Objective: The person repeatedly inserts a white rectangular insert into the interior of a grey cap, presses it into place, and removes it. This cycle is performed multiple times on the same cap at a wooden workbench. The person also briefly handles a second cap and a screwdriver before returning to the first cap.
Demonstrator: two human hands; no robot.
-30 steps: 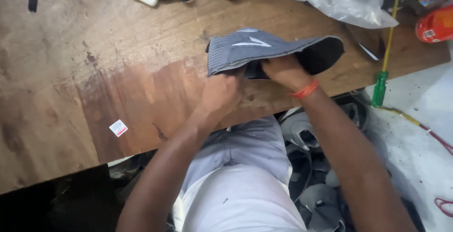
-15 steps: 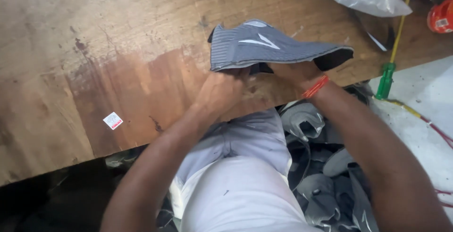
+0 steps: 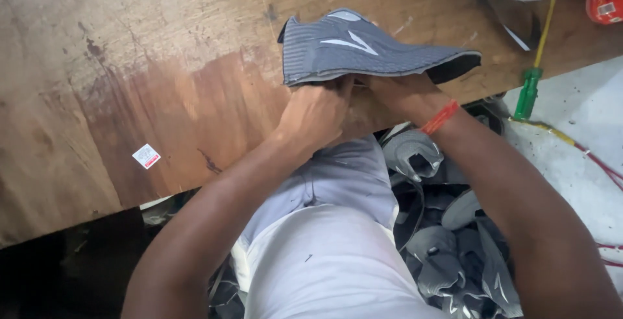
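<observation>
Gripping the grey shoe upper (image 3: pixel 363 49) (on the wooden table (image 3: pixel 130 66)), both hands' fingers (image 3: pixel 337 88) clamped on its lower edge

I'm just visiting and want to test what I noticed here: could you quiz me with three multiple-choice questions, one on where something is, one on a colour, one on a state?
1. Where does the small sticker lie?
A. on the wooden table, left of the hands
B. on the shoe upper
C. on the floor

2. What colour is the band on the right wrist?
A. blue
B. orange-red
C. white

3. How is the grey shoe upper held?
A. lying untouched
B. by one hand only
C. by both hands at its lower edge

Answers: 1 A, it sits on the bare table. 2 B, it shows orange-red. 3 C, the left hand and right hand both grip under it.
</observation>
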